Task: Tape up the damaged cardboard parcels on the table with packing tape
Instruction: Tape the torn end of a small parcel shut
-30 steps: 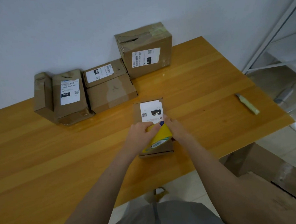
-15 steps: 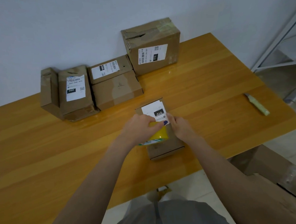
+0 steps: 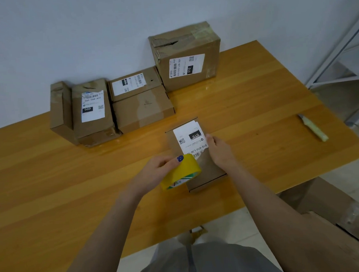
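Observation:
A small flat cardboard parcel [image 3: 205,172] with a white label lies in the middle of the wooden table [image 3: 256,115]. My left hand [image 3: 155,172] grips a yellow roll of packing tape [image 3: 181,172] at the parcel's near left corner, thumb on top of the roll. My right hand [image 3: 221,152] rests on the parcel's right edge, fingers against the label's side; whether it pinches the tape end is hidden. Several other parcels stand at the back: a large torn box [image 3: 188,56], two flat boxes [image 3: 139,100] and a taller pair [image 3: 83,111].
A pale yellow utility knife [image 3: 313,127] lies near the table's right edge. A white metal shelf frame [image 3: 344,50] stands to the right. Big cardboard boxes [image 3: 334,206] sit on the floor at the lower right.
My left hand has drawn the tape roll left and toward me, off the label. My right hand has shifted to the parcel's right edge. More of the label shows.

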`<state>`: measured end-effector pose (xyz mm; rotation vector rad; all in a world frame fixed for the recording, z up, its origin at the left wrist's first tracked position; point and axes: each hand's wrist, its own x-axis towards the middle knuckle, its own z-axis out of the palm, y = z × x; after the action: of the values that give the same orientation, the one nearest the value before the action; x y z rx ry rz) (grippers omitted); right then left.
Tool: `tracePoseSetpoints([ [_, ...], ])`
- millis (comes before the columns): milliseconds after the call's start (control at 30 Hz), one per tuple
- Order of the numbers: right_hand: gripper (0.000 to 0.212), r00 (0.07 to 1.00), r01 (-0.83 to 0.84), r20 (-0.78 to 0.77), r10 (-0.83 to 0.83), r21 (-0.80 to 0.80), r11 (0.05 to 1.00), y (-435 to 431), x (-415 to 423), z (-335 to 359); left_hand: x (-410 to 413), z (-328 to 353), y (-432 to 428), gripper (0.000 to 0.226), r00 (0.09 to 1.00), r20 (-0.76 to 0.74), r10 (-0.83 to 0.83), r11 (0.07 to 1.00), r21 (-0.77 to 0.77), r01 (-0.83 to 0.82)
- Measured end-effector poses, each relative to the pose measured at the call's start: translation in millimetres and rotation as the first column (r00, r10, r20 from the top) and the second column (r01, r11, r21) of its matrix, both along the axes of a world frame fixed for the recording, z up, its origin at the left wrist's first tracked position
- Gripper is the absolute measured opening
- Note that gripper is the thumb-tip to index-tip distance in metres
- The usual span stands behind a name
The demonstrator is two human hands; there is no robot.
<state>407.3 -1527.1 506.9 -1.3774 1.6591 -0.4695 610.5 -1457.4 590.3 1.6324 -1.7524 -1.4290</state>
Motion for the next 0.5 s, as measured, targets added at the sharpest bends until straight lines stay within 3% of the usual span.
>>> tracePoseSetpoints([
  [67,0.054,1.0,-0.01,-0.019,0.01,0.005,1.0,0.0,1.4,0.8,-1.2,2.2,3.3,0.049,0.999,0.009,0.047,0.999,-0.011,-0.047],
  [233,0.05,0.996,-0.09,-0.018,0.09,0.006,0.996,0.4,2.8,1.2,0.2,5.5,2.2,0.037,0.975,0.219,0.036,0.994,-0.11,-0.012],
  [333,0.054,0.998,-0.054,-0.016,0.054,0.01,0.999,-3.5,-2.1,2.0,12.9,2.6,4.8,0.042,0.838,0.545,-0.02,0.988,-0.12,0.102],
  [500,0.052,0.999,-0.038,-0.018,0.039,0.038,0.999,-3.7,-0.6,1.0,9.0,-6.9,7.4,0.062,0.618,0.784,-0.058,0.994,-0.011,0.108],
])
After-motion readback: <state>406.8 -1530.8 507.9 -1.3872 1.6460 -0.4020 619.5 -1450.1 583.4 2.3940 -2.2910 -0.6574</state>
